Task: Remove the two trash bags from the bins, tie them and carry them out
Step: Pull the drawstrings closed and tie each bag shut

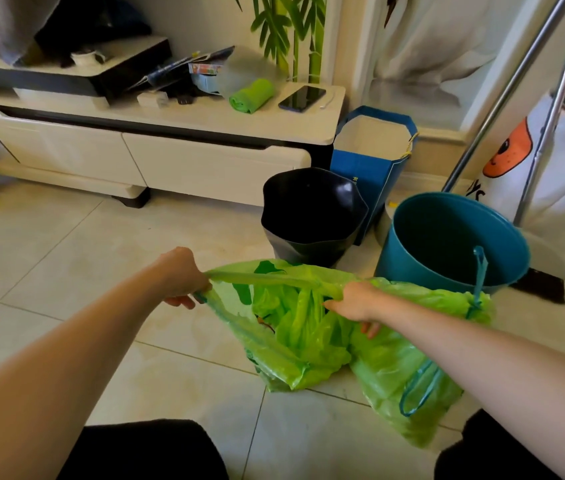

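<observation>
Two bins on tiled floor (66, 258): black bin (312, 216), rim dented, and teal bin (447, 237) just to its right, both unlined. Blue paper bag (374, 157) standing behind and between them, against end of low white cabinet (177, 161). Two metal poles (530, 109) leaning diagonally behind teal bin; dark broom bristles (540, 285) on floor at its right base. White cloth with orange print (551, 161) further right.

On cabinet top: one roll of green bags (251, 95), one dark phone (302, 97) just beside it, clutter of papers and boxes to the left. Bamboo decal on wall above.

Two green trash bags on floor in front of bins. Open trash bag (291, 341) left of centre, mouth stretched wide, contents crumpled and not identifiable. Tied trash bag (405, 368) touching it on the right, neck gathered, blue drawstring (419, 393) looped down its side and another strand reaching up by teal bin rim.

Left hand (180, 277) closed in a fist on left end of open bag's rim, pulling it taut. Right hand (355, 301) clenched on right end of same rim, fingers curled under; forearm lying across top of tied bag. Rim drawn into a tight band between the two hands.

Two dark-clad knees at bottom edge. Nothing between hands and bags; bins directly behind.
</observation>
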The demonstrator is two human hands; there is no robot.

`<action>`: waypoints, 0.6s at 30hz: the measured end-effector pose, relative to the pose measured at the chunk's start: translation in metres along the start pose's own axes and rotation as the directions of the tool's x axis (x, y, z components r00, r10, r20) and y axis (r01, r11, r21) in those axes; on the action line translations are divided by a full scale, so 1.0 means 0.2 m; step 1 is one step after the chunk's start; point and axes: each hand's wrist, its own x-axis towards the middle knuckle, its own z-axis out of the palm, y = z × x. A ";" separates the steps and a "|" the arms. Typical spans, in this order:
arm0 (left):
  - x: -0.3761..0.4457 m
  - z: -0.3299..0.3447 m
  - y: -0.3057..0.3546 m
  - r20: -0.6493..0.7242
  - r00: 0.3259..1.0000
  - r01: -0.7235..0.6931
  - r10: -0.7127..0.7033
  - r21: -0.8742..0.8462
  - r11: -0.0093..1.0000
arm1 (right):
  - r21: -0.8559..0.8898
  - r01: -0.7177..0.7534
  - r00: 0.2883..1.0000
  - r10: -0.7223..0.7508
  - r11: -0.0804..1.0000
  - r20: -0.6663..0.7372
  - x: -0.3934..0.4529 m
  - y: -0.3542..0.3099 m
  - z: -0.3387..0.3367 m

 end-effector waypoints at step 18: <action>-0.02 -0.08 -0.02 -0.231 0.972 -0.079 0.053 -0.104 0.991 | 0.746 0.094 0.982 0.061 0.660 -0.178 0.00 0.01 -0.18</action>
